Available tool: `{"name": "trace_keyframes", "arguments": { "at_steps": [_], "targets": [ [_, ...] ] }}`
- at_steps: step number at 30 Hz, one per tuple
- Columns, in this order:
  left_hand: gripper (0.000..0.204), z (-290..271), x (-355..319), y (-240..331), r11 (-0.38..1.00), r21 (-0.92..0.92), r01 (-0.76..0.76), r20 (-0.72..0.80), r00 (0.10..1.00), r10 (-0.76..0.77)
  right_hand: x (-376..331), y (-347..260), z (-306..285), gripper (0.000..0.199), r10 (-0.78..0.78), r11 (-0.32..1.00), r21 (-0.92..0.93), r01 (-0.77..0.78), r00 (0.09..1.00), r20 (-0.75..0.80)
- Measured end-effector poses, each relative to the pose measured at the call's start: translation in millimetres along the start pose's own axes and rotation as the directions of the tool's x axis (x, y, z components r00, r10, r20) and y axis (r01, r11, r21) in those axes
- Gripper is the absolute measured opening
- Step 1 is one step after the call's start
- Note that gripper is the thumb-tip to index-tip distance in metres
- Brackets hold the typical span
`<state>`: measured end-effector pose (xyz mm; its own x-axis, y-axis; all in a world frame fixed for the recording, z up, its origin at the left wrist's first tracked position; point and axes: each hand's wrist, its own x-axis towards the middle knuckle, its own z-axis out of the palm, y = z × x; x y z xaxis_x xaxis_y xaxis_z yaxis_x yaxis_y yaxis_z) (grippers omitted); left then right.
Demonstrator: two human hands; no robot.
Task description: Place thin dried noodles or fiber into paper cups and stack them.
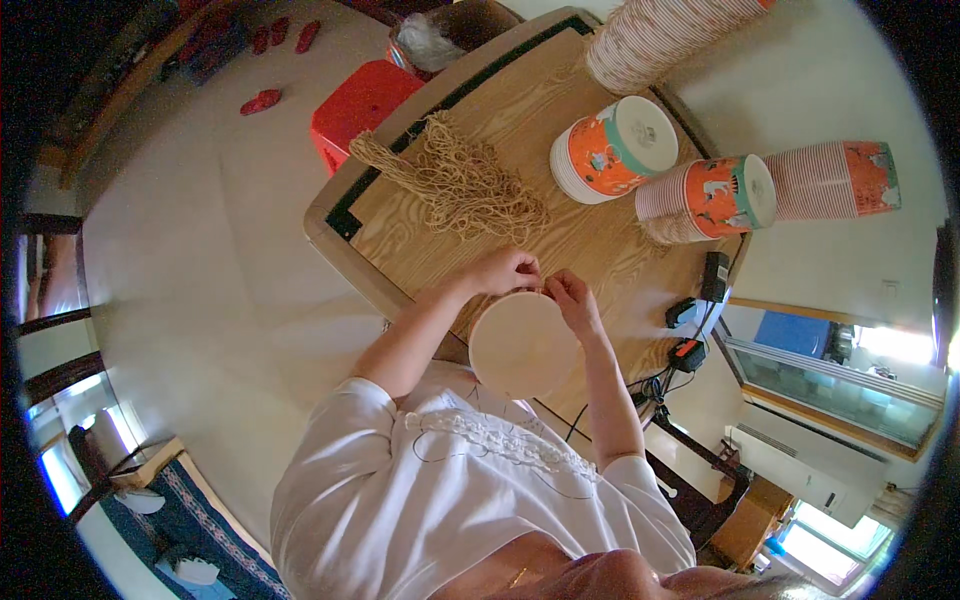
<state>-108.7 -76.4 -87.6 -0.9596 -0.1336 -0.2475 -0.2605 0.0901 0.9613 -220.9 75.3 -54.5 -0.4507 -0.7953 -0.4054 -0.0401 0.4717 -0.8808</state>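
A round, pale cream tub or bucket (524, 345) stands close to my body at the table's near edge, its flat round face toward me. At its far rim my left hand (508, 270) is closed, with thumb and fingers pinched together. My right hand (572, 300) pinches just beside it, at the same rim. Whatever lies between the fingertips is too small to make out. Beyond my left hand, a loose heap of tan twine (470, 185) spreads over the wooden tabletop (400, 245).
Stacked orange-and-green paper buckets (612, 150) sit at the far right, beside another stack (712, 198) and a tall leaning stack (670, 45). Black power adapters (714, 277) with cables lie along the right edge. A red stool (365, 105) stands past the table's left side.
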Motion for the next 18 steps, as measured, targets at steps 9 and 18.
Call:
{"name": "trace_keyframes", "arguments": {
  "at_steps": [9,18],
  "targets": [
    [0.007,9.2,-2.8,-18.2,0.912,-0.335,-0.237,-0.073,0.971,0.226,1.5,0.5,-1.2,0.017,-0.042,0.994,-0.104,0.041,0.999,-0.004],
    [0.013,9.7,-9.7,-1.4,0.955,0.141,-0.260,-0.163,0.946,0.281,3.0,-0.1,1.2,0.014,-0.084,0.994,-0.072,0.083,0.996,-0.012]
  ]
}}
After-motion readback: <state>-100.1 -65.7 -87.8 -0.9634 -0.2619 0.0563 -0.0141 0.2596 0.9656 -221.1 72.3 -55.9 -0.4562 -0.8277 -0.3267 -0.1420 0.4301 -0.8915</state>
